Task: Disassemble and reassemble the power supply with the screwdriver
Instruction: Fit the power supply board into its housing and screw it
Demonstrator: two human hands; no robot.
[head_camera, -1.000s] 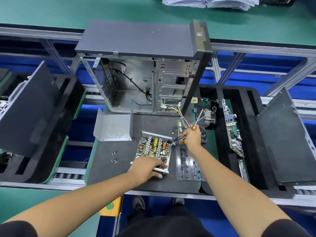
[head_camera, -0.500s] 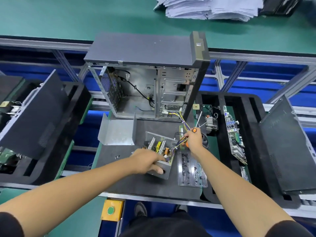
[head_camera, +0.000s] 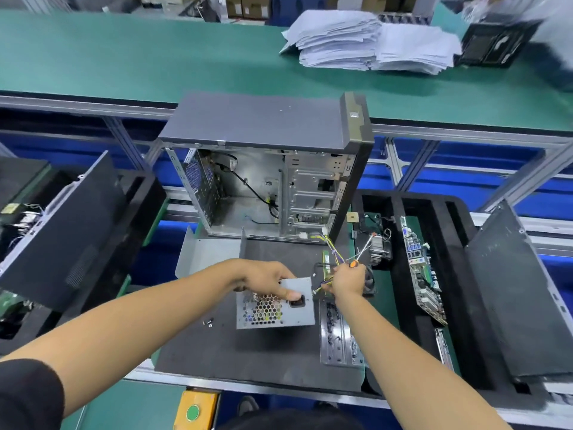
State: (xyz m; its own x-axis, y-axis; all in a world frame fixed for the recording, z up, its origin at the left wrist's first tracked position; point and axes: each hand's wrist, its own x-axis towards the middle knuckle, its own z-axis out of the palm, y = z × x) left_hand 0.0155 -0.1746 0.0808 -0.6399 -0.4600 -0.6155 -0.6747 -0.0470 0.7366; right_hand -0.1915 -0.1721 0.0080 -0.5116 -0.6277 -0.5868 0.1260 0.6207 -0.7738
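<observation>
I see my left hand (head_camera: 269, 279) holding the power supply (head_camera: 274, 304) up on its edge over the dark mat (head_camera: 248, 355), with my thumb pressed on its grey face by the black socket and my fingers curled over the top; its honeycomb grille faces me; my right hand (head_camera: 347, 280) is closed around the bundle of coloured wires (head_camera: 333, 252) and the screwdriver (head_camera: 359, 254), whose orange handle pokes out of my fist; the grey metal cover (head_camera: 214, 256) lies behind on the mat; the open computer case (head_camera: 266, 187) stands beyond it; two small screws (head_camera: 208, 322) lie near the power supply.
</observation>
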